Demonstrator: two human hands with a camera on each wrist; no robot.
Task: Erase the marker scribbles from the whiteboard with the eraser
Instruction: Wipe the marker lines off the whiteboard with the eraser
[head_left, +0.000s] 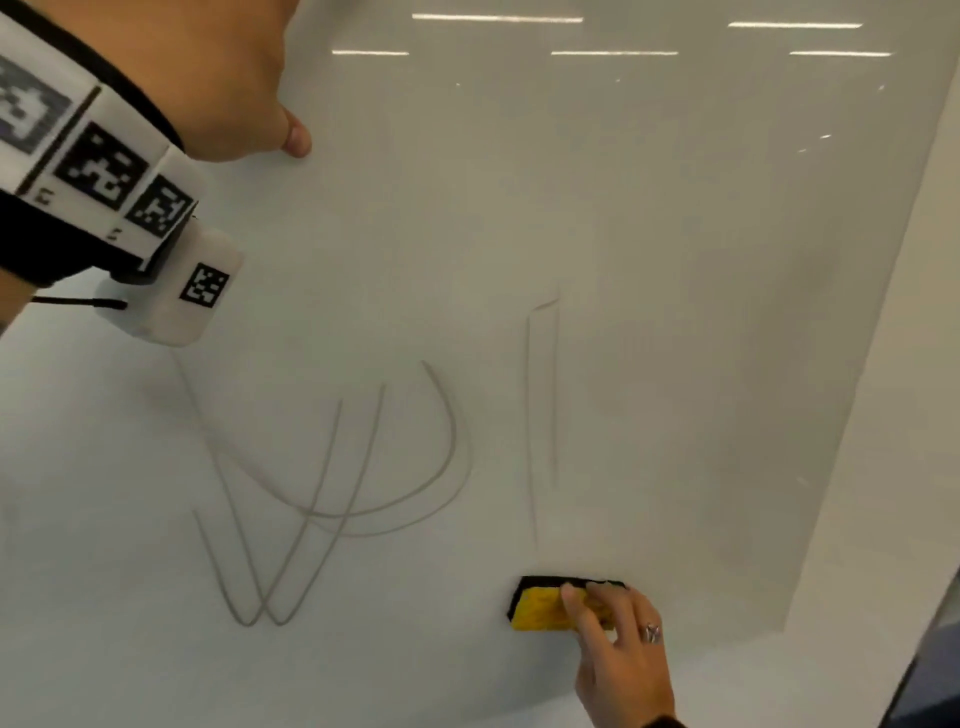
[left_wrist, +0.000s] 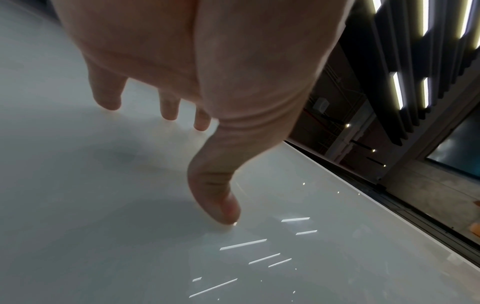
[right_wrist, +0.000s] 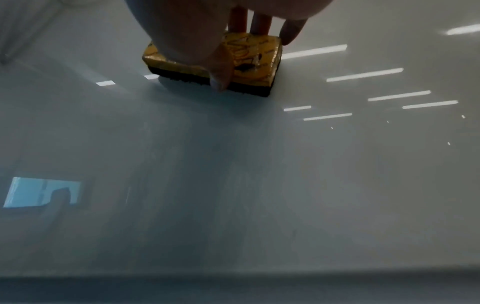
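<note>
While left hand (head_left: 208, 78) splays on whiteboard (head_left: 675, 260), right hand (head_left: 618, 639) apparently grips eraser (head_left: 540, 608).

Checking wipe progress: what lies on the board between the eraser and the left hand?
In the head view, marker scribbles cross the whiteboard between eraser and left hand.

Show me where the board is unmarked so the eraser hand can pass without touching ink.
Free: the whiteboard above and right of the scribbles, out to its right edge, and the strip below them, left of the eraser in the right hand grip. Crowded: centre-left loops, two faint strokes above the eraser, left hand braced upper left.
</note>
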